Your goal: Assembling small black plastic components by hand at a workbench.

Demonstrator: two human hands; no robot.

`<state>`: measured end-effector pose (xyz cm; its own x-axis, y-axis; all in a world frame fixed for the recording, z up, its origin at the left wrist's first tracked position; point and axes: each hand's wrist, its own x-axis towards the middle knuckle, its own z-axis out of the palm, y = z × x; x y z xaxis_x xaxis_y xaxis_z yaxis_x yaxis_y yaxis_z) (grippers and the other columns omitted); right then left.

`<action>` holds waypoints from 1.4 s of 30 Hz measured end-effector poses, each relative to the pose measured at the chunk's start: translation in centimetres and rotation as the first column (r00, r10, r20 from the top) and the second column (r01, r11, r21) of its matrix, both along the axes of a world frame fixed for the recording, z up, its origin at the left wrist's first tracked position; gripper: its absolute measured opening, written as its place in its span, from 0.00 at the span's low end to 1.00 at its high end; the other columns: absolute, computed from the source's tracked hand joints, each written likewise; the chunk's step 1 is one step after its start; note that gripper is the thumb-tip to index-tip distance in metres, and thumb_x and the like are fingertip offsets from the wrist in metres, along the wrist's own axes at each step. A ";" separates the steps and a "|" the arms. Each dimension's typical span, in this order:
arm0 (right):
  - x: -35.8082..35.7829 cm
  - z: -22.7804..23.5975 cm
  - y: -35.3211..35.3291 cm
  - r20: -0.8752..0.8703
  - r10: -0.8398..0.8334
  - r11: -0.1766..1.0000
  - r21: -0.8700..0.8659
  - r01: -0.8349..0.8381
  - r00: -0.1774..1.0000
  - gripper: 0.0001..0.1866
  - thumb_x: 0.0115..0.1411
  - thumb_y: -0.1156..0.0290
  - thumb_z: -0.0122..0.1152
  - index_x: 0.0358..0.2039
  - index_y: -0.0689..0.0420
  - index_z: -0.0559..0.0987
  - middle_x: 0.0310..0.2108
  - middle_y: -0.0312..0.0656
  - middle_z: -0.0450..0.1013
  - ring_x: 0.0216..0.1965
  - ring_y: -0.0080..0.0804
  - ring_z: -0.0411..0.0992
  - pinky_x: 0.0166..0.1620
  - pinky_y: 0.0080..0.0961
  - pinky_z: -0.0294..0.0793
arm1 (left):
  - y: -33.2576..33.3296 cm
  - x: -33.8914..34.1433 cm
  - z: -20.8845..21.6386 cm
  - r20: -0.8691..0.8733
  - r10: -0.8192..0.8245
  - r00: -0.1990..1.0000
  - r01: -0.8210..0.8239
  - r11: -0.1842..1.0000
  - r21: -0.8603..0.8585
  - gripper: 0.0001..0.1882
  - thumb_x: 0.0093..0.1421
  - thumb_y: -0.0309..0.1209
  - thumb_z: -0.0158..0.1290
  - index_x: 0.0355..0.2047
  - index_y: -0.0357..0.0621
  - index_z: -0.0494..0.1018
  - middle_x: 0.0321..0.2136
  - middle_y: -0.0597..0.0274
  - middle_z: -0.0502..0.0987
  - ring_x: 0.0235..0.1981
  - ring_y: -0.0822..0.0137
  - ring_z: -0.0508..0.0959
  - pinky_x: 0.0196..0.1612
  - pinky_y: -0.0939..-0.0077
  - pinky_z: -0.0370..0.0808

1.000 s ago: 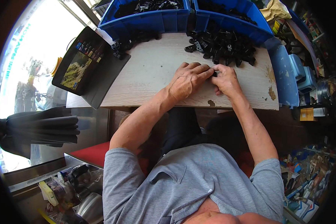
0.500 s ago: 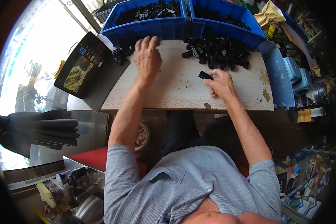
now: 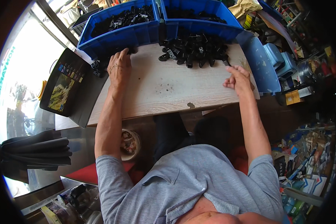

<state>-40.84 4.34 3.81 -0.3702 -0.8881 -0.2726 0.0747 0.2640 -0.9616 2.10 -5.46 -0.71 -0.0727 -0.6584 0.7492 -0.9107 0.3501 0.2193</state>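
My left hand [image 3: 119, 69] reaches to the far left of the table, its bent fingers among a few small black plastic pieces [image 3: 132, 50] below the left blue bin. The back of the hand hides its fingertips and anything under them. At the table's right side hovers my right hand [image 3: 238, 79], index finger stretched out and thumb apart, with no piece visible between them. Its index tip is beside the right edge of a heap of black plastic pieces [image 3: 196, 50], some showing metal-coloured parts.
Two blue bins [image 3: 119, 31] [image 3: 201, 25] holding black pieces stand along the table's [image 3: 153, 89] far edge. A tablet [image 3: 65, 82] in a dark folding case leans at the left. Light-blue containers [image 3: 263, 71] line the right side. Below the table sits a round bucket [image 3: 132, 143].
My right hand has moved right to the heap's edge; the black piece it held no longer shows in its fingers. My left hand has moved left into the small pieces. The view has shifted.
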 end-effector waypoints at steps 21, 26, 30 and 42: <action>11.6 0.2 -3.6 -0.258 0.205 0.976 0.119 -0.180 0.944 0.33 0.48 0.56 0.80 0.48 0.63 0.76 0.25 0.41 0.74 0.13 0.24 0.69 0.20 0.26 0.77 | 4.1 -3.9 -0.5 0.119 -0.104 0.987 0.076 0.973 0.218 0.15 0.61 0.31 0.56 0.49 0.48 0.78 0.42 0.59 0.83 0.46 0.51 0.79 0.49 0.55 0.73; 14.1 0.8 -4.0 -0.395 0.135 0.986 0.144 -0.084 0.909 0.29 0.51 0.56 0.77 0.47 0.62 0.79 0.26 0.40 0.75 0.15 0.25 0.71 0.19 0.25 0.77 | 4.2 -3.8 -0.5 0.099 -0.088 0.991 0.065 0.975 0.214 0.15 0.60 0.31 0.57 0.49 0.49 0.78 0.42 0.59 0.83 0.46 0.52 0.79 0.49 0.56 0.72; 13.6 0.1 -3.9 -0.344 0.097 0.992 0.111 -0.063 0.934 0.23 0.56 0.59 0.72 0.45 0.63 0.80 0.27 0.41 0.77 0.15 0.25 0.71 0.19 0.26 0.80 | 4.2 -3.8 -0.2 0.079 -0.098 0.992 0.079 0.974 0.213 0.16 0.60 0.29 0.57 0.49 0.48 0.79 0.42 0.58 0.83 0.46 0.52 0.79 0.51 0.56 0.73; 9.3 -0.4 -1.1 -0.012 0.074 0.997 0.013 -0.074 0.997 0.21 0.60 0.58 0.71 0.46 0.59 0.80 0.10 0.31 0.63 0.13 0.23 0.69 0.21 0.28 0.81 | 4.1 -3.6 0.1 0.027 -0.107 0.994 0.097 0.964 0.247 0.15 0.59 0.26 0.56 0.48 0.44 0.79 0.41 0.54 0.84 0.46 0.50 0.80 0.53 0.58 0.74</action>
